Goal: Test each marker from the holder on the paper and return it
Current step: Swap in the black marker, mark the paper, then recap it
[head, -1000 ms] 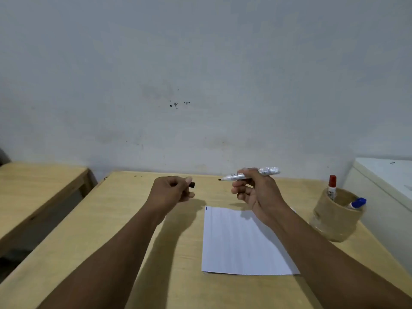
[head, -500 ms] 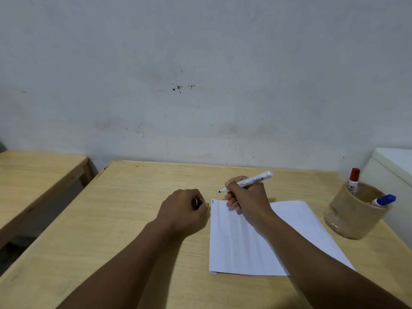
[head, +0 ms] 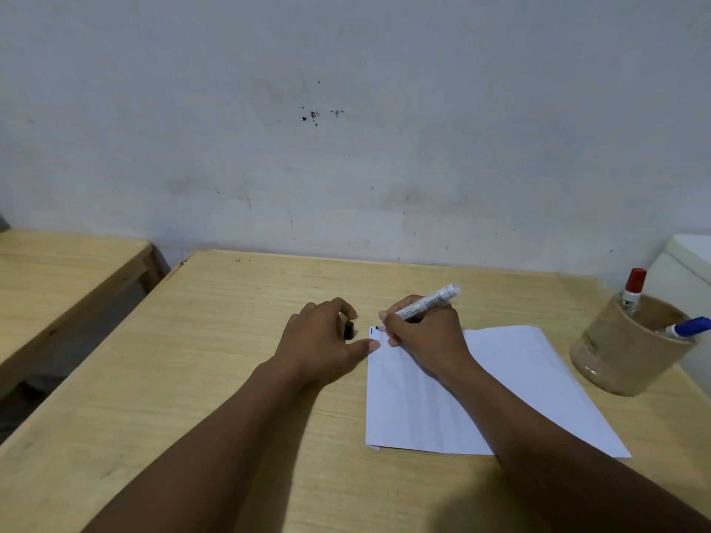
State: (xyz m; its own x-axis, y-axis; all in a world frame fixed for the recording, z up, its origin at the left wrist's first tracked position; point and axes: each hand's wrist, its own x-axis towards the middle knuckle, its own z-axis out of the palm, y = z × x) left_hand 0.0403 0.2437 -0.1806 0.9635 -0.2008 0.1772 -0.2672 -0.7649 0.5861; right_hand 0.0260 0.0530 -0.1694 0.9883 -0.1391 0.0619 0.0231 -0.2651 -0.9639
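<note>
From the head camera, you have your right hand (head: 423, 332) wrapped in a writing grip around the white-barrelled black marker (head: 425, 303), its dark tip resting at or just above the far left corner of the white sheet of paper (head: 500, 382); whether the tip actually touches cannot be told. Your left hand (head: 321, 340) sits just left of that same corner, fingers curled loosely around the small black marker cap (head: 348, 330), thumb reaching to the paper's edge.

To do this stroke well, I judge you should press the left thumb onto the paper's edge so the sheet does not slide on the smooth light wooden bench (head: 231, 340). Keep the cap tucked in the left hand so it is ready for recapping. Draw a short, firm line beside the small blue mark (head: 371, 331) already at the paper's corner, close to it but not over it, so each colour reads separately. Light pressure should be enough; a heavy push could flatten the tip.

The marker is slim, white with printed lettering along the barrel, tilted with its rear end pointing away from the paper toward the wall. To the right of the paper, well apart from it, stands the round tan wooden holder (head: 631, 355), with a red-capped marker (head: 631, 290) upright inside and a blue-capped marker (head: 688, 327) leaning over its right rim. The paper looks otherwise unmarked.
</note>
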